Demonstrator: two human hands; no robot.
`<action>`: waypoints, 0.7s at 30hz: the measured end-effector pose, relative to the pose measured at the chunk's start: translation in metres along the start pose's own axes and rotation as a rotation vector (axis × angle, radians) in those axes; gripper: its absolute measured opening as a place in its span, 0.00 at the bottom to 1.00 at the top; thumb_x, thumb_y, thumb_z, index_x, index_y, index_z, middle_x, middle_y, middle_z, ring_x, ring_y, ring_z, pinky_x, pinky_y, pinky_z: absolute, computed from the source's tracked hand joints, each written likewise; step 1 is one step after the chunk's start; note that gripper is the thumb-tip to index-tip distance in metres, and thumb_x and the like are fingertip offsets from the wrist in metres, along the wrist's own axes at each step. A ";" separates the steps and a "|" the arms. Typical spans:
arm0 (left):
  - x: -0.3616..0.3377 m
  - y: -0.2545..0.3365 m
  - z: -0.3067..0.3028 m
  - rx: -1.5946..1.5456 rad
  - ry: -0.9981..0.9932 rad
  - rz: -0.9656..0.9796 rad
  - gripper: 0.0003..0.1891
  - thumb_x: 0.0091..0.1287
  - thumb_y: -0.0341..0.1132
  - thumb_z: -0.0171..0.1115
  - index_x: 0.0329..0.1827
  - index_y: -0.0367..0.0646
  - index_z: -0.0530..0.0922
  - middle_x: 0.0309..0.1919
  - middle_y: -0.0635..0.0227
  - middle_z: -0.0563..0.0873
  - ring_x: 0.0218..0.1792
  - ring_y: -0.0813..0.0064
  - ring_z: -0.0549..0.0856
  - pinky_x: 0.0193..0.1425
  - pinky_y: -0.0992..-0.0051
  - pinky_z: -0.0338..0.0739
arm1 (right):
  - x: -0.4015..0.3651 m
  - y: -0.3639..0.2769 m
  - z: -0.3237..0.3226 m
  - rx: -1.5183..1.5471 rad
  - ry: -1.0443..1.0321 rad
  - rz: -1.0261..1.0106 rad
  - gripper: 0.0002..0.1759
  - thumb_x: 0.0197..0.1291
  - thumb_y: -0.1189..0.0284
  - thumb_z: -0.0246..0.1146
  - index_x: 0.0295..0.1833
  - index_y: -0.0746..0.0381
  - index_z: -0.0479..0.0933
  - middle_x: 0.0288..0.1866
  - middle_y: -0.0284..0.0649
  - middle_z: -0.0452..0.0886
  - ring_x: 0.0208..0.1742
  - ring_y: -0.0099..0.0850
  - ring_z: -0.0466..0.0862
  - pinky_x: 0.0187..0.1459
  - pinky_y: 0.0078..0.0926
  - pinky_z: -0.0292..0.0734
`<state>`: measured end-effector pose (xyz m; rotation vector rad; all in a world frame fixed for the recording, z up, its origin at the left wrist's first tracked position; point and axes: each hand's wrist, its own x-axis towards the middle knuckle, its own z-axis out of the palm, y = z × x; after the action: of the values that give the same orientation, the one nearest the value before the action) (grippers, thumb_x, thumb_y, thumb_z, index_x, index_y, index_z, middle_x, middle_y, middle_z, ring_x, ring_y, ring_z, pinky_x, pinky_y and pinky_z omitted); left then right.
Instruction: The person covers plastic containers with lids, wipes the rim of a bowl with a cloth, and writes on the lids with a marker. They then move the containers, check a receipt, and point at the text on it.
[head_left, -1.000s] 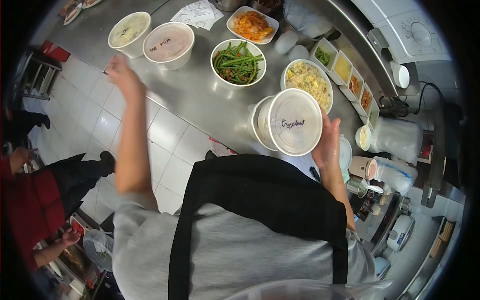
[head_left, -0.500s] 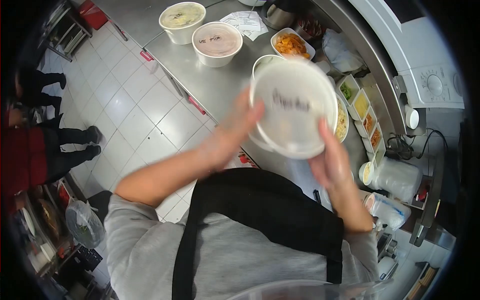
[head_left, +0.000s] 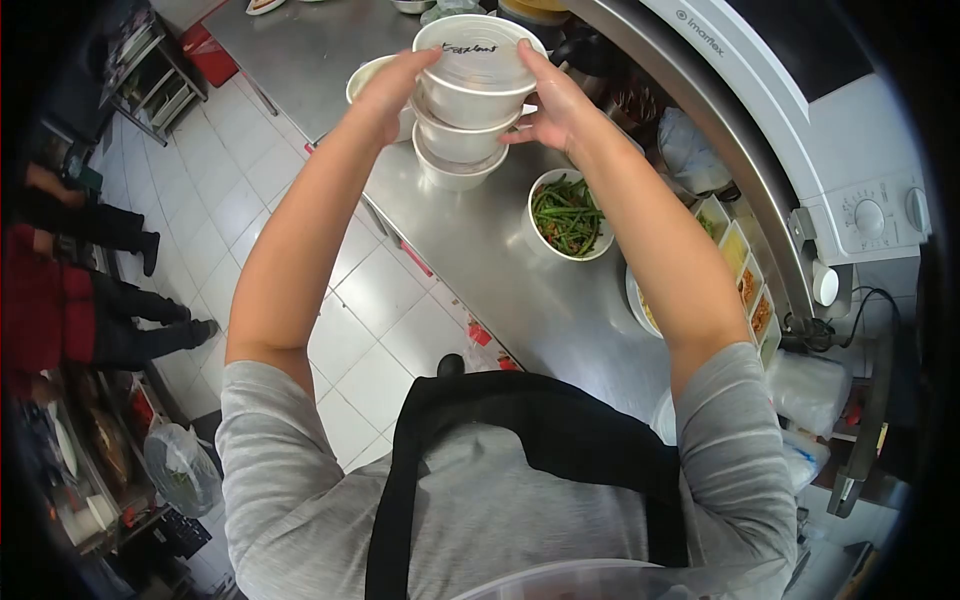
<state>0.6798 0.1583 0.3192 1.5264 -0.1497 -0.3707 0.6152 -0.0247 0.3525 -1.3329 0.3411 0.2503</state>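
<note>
Three white round tubs are stacked on the steel counter. The top lidded tub has black handwriting on its clear lid. My left hand grips its left side, thumb at the lid's rim. My right hand holds its right side, thumb on the rim, with lower fingers by the middle tub. The bottom tub rests on the counter. Partly behind my left hand stands another white tub. An uncovered white bowl of green beans sits to the right of the stack.
Small trays of toppings line the counter's right side, below a white appliance with a dial. Plastic-wrapped containers lie at lower right. Two people in dark trousers stand on the tiled floor at left.
My hands have moved forward and left with the lidded tub, which is now atop the stack. The green beans have come into view, and my view has shifted.
</note>
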 end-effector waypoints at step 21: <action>0.142 -0.051 -0.116 -0.554 0.697 0.175 0.13 0.61 0.21 0.56 0.49 0.29 0.74 0.44 0.51 0.81 0.44 0.55 0.83 0.50 0.51 0.79 | -0.119 0.095 -0.093 -1.095 0.330 -0.710 0.06 0.53 0.72 0.66 0.35 0.62 0.80 0.34 0.38 0.78 0.31 0.29 0.79 0.34 0.25 0.75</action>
<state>0.8431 0.2210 0.2440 1.0076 0.3436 0.2587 0.4607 -0.0924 0.2940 -2.4852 -0.0538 -0.4666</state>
